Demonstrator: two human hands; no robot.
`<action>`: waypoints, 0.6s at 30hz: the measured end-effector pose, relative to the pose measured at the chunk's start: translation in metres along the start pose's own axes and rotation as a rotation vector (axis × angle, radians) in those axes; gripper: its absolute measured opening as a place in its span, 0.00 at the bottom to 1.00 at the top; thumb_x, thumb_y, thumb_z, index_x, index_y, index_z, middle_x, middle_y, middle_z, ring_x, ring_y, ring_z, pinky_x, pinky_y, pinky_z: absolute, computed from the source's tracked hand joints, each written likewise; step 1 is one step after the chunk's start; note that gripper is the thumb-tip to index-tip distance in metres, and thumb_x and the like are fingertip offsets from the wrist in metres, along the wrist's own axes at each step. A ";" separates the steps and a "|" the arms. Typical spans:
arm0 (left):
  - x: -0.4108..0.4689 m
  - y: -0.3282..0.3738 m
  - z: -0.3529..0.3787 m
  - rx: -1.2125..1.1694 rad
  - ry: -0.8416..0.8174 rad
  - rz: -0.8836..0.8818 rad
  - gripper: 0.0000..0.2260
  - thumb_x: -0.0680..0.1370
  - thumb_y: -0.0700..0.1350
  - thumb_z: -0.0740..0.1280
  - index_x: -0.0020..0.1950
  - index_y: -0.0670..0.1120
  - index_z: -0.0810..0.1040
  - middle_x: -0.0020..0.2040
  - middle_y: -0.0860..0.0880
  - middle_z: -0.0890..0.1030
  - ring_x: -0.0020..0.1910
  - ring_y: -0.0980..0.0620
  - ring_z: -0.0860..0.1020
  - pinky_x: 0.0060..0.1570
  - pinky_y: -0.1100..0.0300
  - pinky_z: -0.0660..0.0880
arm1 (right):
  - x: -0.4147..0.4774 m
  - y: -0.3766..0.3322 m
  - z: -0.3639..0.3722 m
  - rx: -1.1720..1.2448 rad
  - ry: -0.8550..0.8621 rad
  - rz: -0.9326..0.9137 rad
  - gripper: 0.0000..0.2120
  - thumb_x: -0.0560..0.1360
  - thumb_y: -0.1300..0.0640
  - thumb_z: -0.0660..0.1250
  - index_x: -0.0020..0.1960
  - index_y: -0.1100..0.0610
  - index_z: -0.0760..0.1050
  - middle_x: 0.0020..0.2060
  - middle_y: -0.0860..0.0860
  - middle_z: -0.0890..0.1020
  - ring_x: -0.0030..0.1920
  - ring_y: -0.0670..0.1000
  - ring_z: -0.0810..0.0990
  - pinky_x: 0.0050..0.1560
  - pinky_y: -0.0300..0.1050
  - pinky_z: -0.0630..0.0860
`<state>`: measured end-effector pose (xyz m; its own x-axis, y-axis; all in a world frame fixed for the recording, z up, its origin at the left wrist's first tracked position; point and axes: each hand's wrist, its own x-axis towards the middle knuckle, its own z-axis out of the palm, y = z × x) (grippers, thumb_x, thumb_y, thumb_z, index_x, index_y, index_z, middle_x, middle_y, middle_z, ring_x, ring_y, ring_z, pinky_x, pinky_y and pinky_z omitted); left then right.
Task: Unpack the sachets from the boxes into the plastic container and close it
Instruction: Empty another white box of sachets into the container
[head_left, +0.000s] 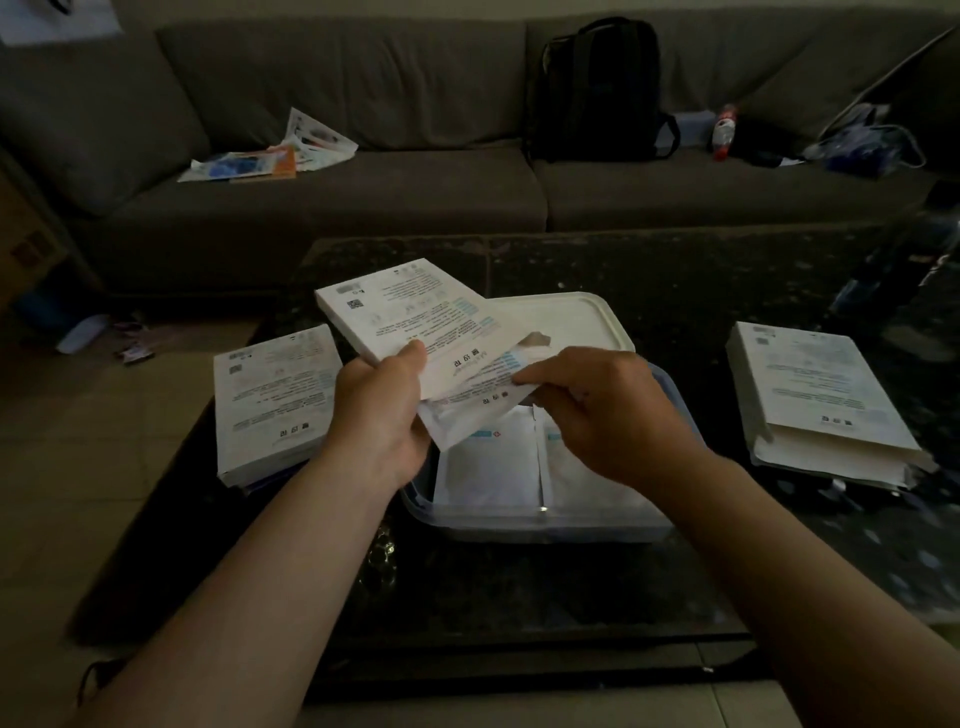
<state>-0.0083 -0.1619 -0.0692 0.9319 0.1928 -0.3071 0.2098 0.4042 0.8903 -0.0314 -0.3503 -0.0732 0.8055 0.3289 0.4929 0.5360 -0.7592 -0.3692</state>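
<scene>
Your left hand (379, 402) grips the box (410, 317); your right hand (608, 415) pinches what appear to be several sachets (467, 421). Pull unevenly and they may spill beside the plastic container (545, 530).

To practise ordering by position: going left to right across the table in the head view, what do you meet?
Left box → left hand, gripping the held box → right hand, pinching sachets → right box.
</scene>
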 end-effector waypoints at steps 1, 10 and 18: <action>0.001 0.001 -0.001 -0.016 0.011 0.004 0.10 0.85 0.41 0.65 0.65 0.49 0.81 0.54 0.45 0.88 0.48 0.46 0.88 0.40 0.48 0.86 | 0.000 0.000 -0.002 0.020 0.002 0.020 0.08 0.76 0.58 0.69 0.54 0.53 0.83 0.52 0.51 0.84 0.49 0.49 0.83 0.47 0.30 0.75; 0.004 0.006 -0.002 -0.096 0.041 0.075 0.09 0.86 0.41 0.64 0.64 0.50 0.76 0.55 0.46 0.86 0.49 0.49 0.87 0.43 0.48 0.86 | 0.006 0.001 -0.017 0.590 0.183 0.349 0.05 0.79 0.61 0.65 0.45 0.58 0.78 0.46 0.53 0.80 0.48 0.50 0.80 0.47 0.43 0.79; 0.008 0.014 -0.010 -0.174 0.138 0.140 0.13 0.85 0.42 0.66 0.70 0.50 0.74 0.57 0.46 0.86 0.53 0.48 0.87 0.47 0.48 0.86 | 0.006 0.014 -0.020 0.784 0.316 0.468 0.04 0.80 0.58 0.63 0.52 0.51 0.75 0.50 0.46 0.82 0.51 0.44 0.83 0.44 0.39 0.81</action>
<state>-0.0011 -0.1458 -0.0621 0.8966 0.3732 -0.2384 0.0163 0.5101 0.8600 -0.0238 -0.3698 -0.0599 0.9366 -0.1648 0.3093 0.2869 -0.1465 -0.9467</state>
